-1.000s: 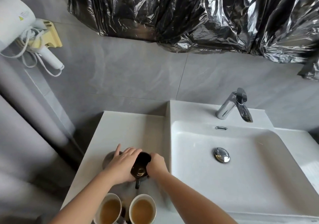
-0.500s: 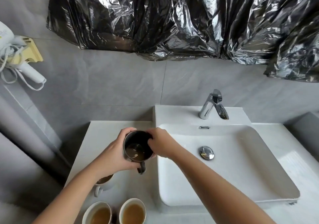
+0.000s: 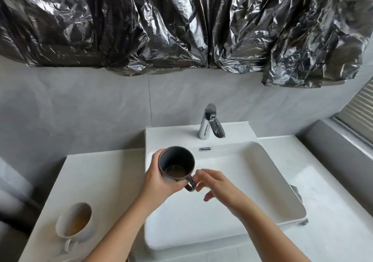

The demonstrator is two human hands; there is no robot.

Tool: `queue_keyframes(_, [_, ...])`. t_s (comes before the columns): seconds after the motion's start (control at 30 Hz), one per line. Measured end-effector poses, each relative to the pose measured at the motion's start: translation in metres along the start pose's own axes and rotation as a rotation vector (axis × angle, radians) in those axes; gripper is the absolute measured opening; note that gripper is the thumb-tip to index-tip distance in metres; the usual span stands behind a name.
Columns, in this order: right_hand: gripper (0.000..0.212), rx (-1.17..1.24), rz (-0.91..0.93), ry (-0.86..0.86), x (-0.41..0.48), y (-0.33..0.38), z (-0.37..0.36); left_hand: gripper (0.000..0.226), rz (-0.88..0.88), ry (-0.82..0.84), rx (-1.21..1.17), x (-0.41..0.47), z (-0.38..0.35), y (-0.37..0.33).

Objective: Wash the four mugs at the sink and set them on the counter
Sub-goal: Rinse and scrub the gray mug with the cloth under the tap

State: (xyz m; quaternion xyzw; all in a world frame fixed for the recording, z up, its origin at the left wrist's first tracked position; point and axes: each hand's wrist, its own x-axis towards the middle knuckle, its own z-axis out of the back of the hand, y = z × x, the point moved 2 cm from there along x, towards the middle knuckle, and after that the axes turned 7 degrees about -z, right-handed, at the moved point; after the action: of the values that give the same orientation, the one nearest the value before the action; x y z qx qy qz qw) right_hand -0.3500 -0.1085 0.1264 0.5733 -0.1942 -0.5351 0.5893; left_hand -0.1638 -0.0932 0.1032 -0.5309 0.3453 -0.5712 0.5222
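Note:
My left hand (image 3: 157, 181) grips a dark mug (image 3: 176, 163) around its body and holds it upright over the left part of the white sink (image 3: 262, 191). A little brown liquid lies in the mug's bottom. Its handle points toward me and to the right. My right hand (image 3: 214, 183) hovers just right of the handle with relaxed fingers; a fingertip is at or near the handle. A white mug (image 3: 73, 221) with brown liquid stands on the counter (image 3: 96, 181) at the lower left.
A chrome faucet (image 3: 210, 124) stands behind the basin, turned off. Crumpled black plastic (image 3: 181, 23) hangs across the wall above. More white counter (image 3: 333, 211) lies to the right of the sink, next to a window ledge.
The dark mug has travelled right from above the counter to over the basin. My right hand has let go of its rim and now sits by the handle. The view swung right.

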Motion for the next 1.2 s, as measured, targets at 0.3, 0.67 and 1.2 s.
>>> queue_keyframes(0.3, [0.024,0.157,0.079,0.185,0.020,-0.056,0.086,0.082,0.086,0.134,-0.080,0.022,-0.097,0.004])
queue_keyframes(0.67, [0.021,0.127,-0.005,0.036,0.079,-0.102,0.138,0.047,0.031,-0.215,0.278,0.126,-0.107,-0.014])
queue_keyframes(1.2, [0.063,-0.084,0.161,-0.126,0.111,-0.107,0.143,0.050,-0.548,0.129,1.004,0.185,-0.126,-0.029])
